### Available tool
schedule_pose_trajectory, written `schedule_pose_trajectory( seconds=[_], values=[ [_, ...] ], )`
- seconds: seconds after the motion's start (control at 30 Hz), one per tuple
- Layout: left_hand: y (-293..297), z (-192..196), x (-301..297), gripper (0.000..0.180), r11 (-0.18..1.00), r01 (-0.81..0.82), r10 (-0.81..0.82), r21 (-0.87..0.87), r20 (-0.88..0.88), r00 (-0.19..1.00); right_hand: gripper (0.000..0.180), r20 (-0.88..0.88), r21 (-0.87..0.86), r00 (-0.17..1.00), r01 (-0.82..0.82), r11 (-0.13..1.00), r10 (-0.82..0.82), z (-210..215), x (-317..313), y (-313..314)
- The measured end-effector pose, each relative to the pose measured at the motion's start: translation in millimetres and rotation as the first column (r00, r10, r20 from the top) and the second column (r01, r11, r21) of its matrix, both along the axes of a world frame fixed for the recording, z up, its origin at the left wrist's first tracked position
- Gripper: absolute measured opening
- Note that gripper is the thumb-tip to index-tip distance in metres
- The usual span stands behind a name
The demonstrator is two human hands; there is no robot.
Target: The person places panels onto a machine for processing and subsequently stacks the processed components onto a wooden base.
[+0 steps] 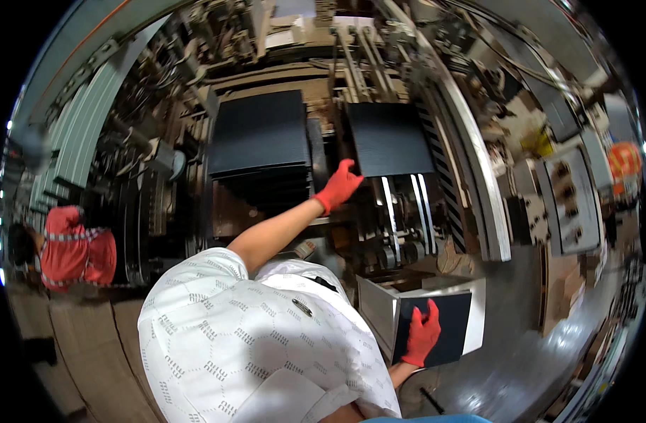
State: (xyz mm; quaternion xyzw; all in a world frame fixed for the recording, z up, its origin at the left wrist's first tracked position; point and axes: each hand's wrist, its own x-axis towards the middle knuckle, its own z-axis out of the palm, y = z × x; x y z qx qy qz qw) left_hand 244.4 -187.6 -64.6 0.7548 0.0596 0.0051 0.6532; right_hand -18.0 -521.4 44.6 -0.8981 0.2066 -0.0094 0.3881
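Both my hands wear red gloves. My left hand (342,186) reaches forward beside the near left corner of a flat black sheet (391,139) on the machine. Its fingers are partly bent and apart, with nothing visible in them; whether it touches the sheet I cannot tell. To its left stands a stack of black sheets (259,134). My right hand (423,333) is low on the right, over a dark panel (451,328) at a white box-like holder (379,310). Its fingers are spread and point away from me.
Pale metal rails (419,211) run below the black sheet. A long metal beam (471,162) borders the machine on the right, with a control box (571,201) beyond. At far left a person in a red top (76,248) is beside the machinery.
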Motion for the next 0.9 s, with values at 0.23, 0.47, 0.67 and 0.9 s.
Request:
schedule_pose_trajectory(
  seconds=[0.23, 0.47, 0.67, 0.9],
  values=[
    [106, 1, -129, 0.057, 0.591, -0.801, 0.792, -0.094, 0.26, 0.553, 0.049, 0.193, 0.704, 0.956, -0.291, 0.648, 0.219, -25, 149, 134],
    [192, 30, -123, 0.077, 0.42, -0.883, 0.904, -0.21, 0.185, 0.386, 0.045, 0.001, 0.954, 0.972, -0.072, 0.293, 0.234, -94, 277, 216],
    [201, 26, -123, 0.069, 0.297, -0.925, 0.955, -0.238, 0.078, 0.287, 0.035, 0.307, 0.77, 0.931, -0.12, 0.627, -0.199, -126, 304, 242],
    [196, 48, -138, 0.04, 0.264, -0.806, 0.898, -0.53, -0.17, 0.406, 0.036, 0.22, 0.792, 0.958, -0.064, 0.608, -0.185, -122, 307, 236]
  ],
)
